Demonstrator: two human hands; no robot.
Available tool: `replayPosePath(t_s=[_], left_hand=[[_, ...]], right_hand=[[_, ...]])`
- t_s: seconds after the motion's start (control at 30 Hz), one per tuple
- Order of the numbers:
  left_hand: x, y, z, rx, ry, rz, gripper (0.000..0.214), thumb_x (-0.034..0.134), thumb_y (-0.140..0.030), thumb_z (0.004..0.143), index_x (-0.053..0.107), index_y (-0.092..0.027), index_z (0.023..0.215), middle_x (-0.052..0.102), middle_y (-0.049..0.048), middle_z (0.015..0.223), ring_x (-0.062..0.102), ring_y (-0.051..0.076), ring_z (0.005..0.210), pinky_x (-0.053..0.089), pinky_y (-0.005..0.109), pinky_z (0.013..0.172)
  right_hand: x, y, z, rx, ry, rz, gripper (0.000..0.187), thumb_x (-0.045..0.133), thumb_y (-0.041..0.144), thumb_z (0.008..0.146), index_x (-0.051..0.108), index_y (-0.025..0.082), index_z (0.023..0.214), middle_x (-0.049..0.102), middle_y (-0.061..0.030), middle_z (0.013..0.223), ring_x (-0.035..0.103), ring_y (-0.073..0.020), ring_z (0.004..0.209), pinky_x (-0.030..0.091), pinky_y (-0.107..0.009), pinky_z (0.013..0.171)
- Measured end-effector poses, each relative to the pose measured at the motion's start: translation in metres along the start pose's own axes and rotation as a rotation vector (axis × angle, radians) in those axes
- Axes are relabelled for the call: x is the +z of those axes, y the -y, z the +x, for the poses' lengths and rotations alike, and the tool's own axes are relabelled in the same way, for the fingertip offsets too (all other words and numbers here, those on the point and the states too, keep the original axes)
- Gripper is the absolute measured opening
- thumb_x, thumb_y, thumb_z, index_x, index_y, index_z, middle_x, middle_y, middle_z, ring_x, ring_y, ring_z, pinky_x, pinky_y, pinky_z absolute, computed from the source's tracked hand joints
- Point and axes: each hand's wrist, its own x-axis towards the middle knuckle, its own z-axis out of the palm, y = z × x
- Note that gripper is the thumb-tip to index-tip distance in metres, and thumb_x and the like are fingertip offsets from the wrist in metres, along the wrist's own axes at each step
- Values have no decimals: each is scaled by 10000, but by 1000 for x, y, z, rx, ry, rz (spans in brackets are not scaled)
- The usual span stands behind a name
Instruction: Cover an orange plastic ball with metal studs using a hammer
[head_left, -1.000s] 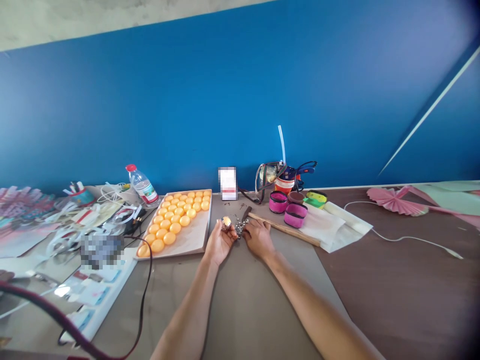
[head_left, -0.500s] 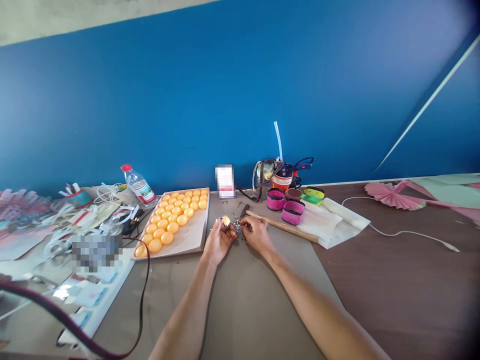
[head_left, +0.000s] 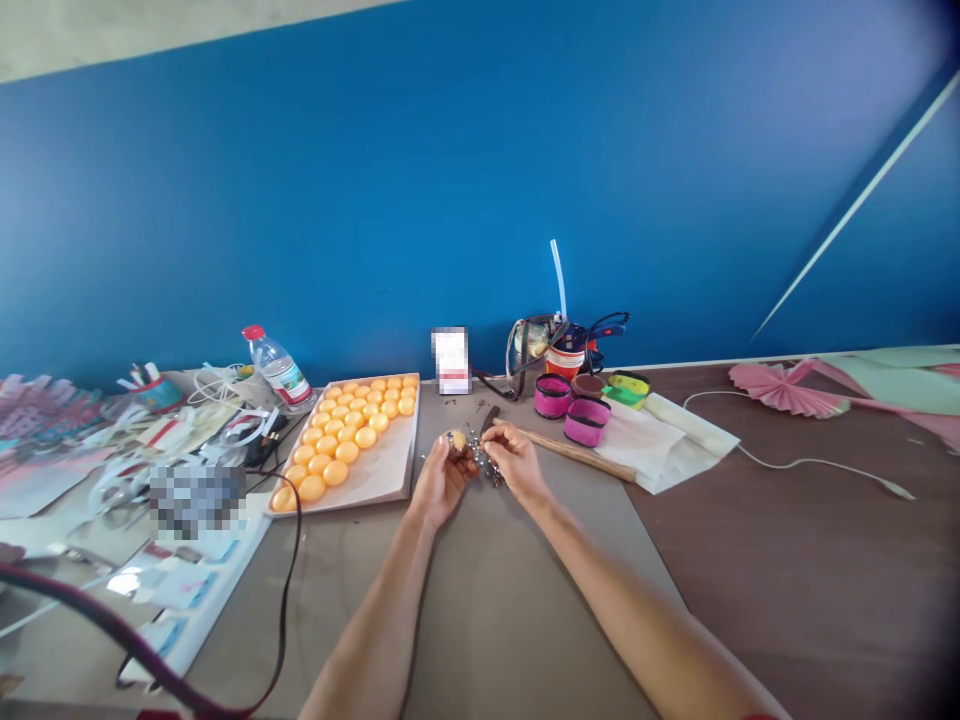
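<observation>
My left hand (head_left: pixel 442 482) is closed around a small ball (head_left: pixel 457 442), tan-yellow on top with dark, shiny specks around it. My right hand (head_left: pixel 516 462) has thumb and fingers drawn together in a pinch just right of the ball, apart from it. Whatever sits between those fingertips is too small to make out. Beneath and between the hands lies a scatter of small shiny metal bits (head_left: pixel 493 470). Beyond my right hand a hammer (head_left: pixel 577 450) rests on the table, its wooden handle pointing right and its dark head partly visible.
Left of my hands stands a tray (head_left: pixel 386 465) with rows of orange balls (head_left: pixel 341 452). Further left are a tilted water bottle (head_left: pixel 279 372) and cluttered cables. On the right lie magenta bands (head_left: pixel 587 421), white paper (head_left: pixel 645 455) and a white cable (head_left: pixel 817 465). A blue wall rises behind.
My right hand has lifted slightly from the metal bits, its fingertips still together. The ball has turned in my left hand, so its bright face no longer shows.
</observation>
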Motion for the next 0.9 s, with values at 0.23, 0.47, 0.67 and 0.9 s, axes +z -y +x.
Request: replayPosePath(t_s=[0.23,0.47,0.67,0.9], left_hand=[[3,0,-1,27,45,22,279,633,-407,745,553,-158,842,587,31,753,556,141,625,464,273,618],[6,1,-3,28,77,43,294,631,-422,742,551,-157,843,585,35,746,572,160,649,461,283,629],[6,1,-3,42,83,65,276,608,-411,764,543,-165,869,587,36,756,572,159,642,462,288,634],[3,1,-2,26,47,38,247,624,-367,760,541,-173,889,574,21,750,544,129,590,465,273,613]], right_hand=[[1,1,-3,31,43,116,100,600,278,631,545,196,645,578,28,644,419,-70,462,334,-220,473],[7,3,-5,41,31,190,160,618,300,631,524,204,718,521,59,590,355,-52,428,295,-207,436],[4,-1,-2,62,43,179,153,625,323,667,562,190,707,485,59,512,405,-72,452,336,-214,467],[2,-1,1,47,-47,195,195,621,326,672,509,212,783,587,49,632,388,-58,402,300,-202,413]])
